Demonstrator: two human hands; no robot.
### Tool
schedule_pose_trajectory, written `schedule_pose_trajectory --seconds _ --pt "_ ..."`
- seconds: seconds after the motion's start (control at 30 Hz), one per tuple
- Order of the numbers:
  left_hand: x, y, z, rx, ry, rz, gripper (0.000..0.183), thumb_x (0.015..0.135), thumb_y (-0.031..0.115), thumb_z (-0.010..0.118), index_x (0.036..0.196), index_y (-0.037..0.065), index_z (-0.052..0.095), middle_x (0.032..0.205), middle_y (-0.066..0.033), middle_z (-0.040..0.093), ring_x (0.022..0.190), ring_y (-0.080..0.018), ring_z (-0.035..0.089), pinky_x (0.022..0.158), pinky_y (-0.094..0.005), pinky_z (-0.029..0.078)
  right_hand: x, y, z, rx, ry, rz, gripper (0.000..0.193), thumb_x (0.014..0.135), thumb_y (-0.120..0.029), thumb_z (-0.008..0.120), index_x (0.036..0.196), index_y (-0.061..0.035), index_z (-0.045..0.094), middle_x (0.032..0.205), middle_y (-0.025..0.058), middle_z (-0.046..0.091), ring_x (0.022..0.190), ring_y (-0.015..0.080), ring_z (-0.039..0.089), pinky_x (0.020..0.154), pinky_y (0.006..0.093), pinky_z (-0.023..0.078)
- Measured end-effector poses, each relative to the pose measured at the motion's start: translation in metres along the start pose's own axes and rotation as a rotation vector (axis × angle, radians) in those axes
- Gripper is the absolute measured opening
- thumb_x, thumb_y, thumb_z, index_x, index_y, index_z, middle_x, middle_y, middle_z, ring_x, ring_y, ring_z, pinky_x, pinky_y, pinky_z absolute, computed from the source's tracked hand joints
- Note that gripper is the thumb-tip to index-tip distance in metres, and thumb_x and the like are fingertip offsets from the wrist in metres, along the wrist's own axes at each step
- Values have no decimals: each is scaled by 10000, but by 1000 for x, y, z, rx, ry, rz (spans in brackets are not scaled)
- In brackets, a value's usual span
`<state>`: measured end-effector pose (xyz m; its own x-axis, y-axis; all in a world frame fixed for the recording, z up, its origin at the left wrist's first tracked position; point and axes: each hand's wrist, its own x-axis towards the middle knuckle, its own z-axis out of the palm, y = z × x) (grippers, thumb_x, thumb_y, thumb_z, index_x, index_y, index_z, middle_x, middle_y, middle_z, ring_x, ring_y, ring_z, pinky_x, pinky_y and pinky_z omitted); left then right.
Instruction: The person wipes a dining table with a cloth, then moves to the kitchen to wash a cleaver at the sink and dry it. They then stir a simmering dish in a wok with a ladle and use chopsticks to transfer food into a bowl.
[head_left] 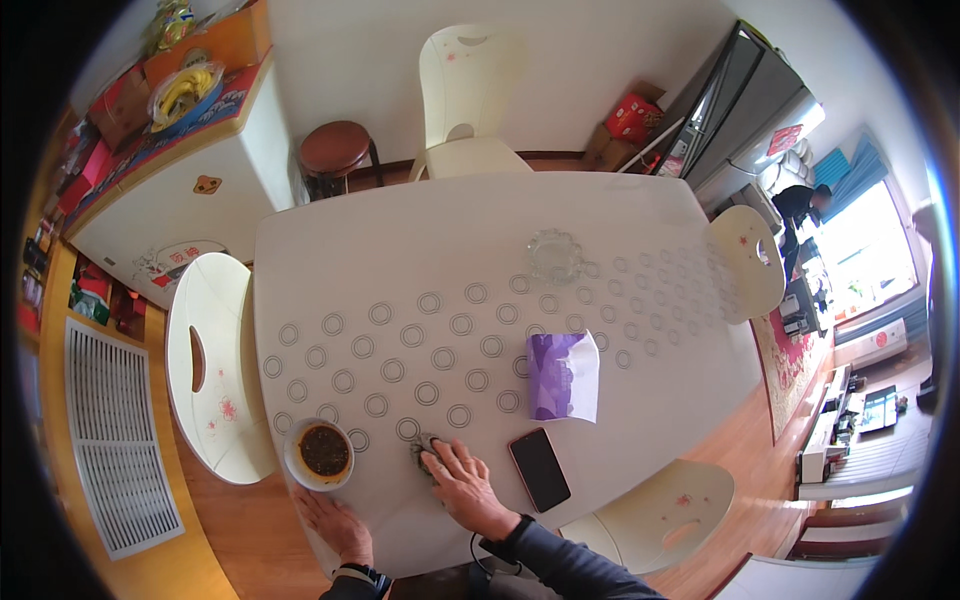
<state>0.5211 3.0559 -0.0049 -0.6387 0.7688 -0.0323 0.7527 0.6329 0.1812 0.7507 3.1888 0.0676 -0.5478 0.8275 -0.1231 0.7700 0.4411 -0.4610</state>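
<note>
My right hand (466, 488) presses a small crumpled, dark grey-green cloth (421, 456) against the white table (500, 220). Its fingers bend over the cloth and partly hide it. At the near left edge, my left hand (338, 522) rests on the tabletop with fingers stretched out, holding nothing. Just beyond its fingertips stands a white bowl (294, 462) of dark brown liquid with bits in it. To the right of my right hand lies a dark-screened phone (540, 470). Farther back is a purple and white tissue pack (565, 375).
A clear glass dish (555, 256) sits toward the table's far side. Cream chairs stand at the left (215, 370), far side (470, 100), right (748, 265) and near right (660, 515). A brown round stool (335, 147) is beside a white cabinet (200, 190). A person (797, 210) is in the background.
</note>
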Motion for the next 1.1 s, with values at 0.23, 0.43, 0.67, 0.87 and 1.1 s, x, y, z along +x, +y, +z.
schedule_pose_trajectory --seconds 0.23,0.43,0.67,0.87,1.1 --pt "4 3 -6 -21 -34 -38 687 1039 133 536 1617 -125 269 1748 -299 178 1631 -456 155 1324 -539 137 -34 94 -44 242 575 659 852 802 -147 880 1491 37 414 1435 276 512 1316 473 475 1133 553 389" --pt "4 -10 10 13 -12 -5 629 1116 217 417 1629 -113 265 1747 -299 185 1630 -459 157 1321 -547 145 2 166 -39 246 598 699 1087 760 -172 910 1625 42 287 1577 290 429 1462 483 396 1226 535 344" --pt "7 -38 40 43 48 34 639 1119 256 381 1635 -103 267 1738 -310 204 1621 -473 189 1308 -565 171 18 176 -30 259 659 670 986 728 -33 868 1594 -71 397 1467 233 530 1327 473 488 1137 535 422" --pt "13 -48 49 31 140 139 652 1109 269 411 1635 -94 280 1720 -326 240 1601 -501 220 1298 -593 191 12 158 -42 303 698 674 864 751 -13 818 1525 -66 439 1416 242 548 1291 492 499 1108 533 435" --pt "14 -49 54 68 138 147 652 1114 267 398 1634 -105 271 1715 -334 246 1596 -508 232 1298 -596 200 21 113 -48 265 572 866 1343 658 -245 993 1686 -61 148 1630 233 312 1455 497 356 1152 647 393"
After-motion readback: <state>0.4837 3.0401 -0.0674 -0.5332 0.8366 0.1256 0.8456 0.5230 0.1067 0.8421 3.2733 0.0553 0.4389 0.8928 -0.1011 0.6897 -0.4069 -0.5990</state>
